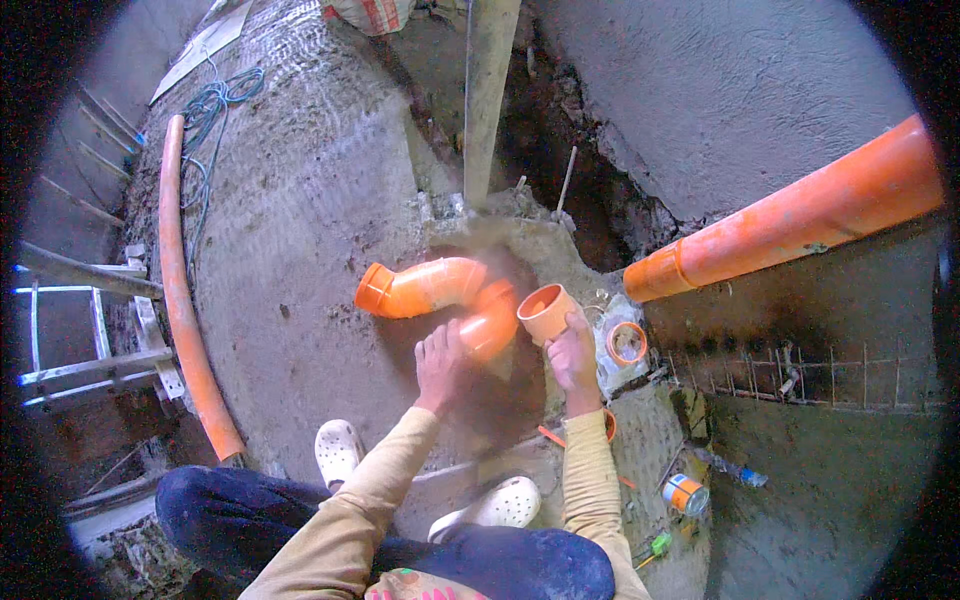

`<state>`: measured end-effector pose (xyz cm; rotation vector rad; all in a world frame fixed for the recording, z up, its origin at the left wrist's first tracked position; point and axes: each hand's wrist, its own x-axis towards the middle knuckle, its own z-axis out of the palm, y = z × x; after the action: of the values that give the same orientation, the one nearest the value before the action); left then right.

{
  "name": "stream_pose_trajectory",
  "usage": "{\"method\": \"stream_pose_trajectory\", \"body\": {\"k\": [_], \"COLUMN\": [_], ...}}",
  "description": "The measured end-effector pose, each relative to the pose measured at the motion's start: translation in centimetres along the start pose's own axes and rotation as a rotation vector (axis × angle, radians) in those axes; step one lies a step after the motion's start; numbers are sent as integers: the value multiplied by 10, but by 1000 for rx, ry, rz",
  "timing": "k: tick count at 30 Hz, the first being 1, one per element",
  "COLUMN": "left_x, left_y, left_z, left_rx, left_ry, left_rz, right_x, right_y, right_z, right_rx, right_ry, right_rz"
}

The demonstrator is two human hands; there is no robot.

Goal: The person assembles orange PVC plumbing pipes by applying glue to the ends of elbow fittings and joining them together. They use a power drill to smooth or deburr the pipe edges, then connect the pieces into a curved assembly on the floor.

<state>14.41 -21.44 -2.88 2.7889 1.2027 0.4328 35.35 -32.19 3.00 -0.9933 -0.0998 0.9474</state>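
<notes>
An orange U-shaped pipe trap [428, 287] stands on the rough concrete in front of me, its socket end pointing left. My left hand [440, 368] grips the near bend of the trap, with its fingers curled against the side. In my right hand [572, 356] is a short orange pipe coupling [543, 312], its round mouth tilted up and to the left. The coupling is just right of the trap and apart from it. My right thumb and fingers wrap its near right side; part of the grip is hidden.
An orange pipe end [627, 343] opens in the floor at right. A thick orange pipe [790, 215] slants above a trench. A long orange pipe [183, 270] and a blue-green cable [215, 100] lie left. A tin can [686, 495] stands lower right; a wooden post [488, 100] rises ahead.
</notes>
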Motion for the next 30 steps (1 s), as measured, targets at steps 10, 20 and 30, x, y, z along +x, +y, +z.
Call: {"method": "stream_pose_trajectory", "body": {"k": [10, 20, 30], "left_x": [-11, -10, -9], "left_y": [47, 50, 5], "left_z": [-7, -21, -12], "left_rx": [-189, -280, -136], "left_ry": [-275, -339, -158], "left_rz": [-383, -350, -73], "right_x": [75, 86, 78], "right_y": [-1, -16, -25], "right_z": [30, 42, 37], "right_rx": [-323, -299, -344], "right_ry": [-184, -228, -179], "right_rz": [70, 181, 181]}}
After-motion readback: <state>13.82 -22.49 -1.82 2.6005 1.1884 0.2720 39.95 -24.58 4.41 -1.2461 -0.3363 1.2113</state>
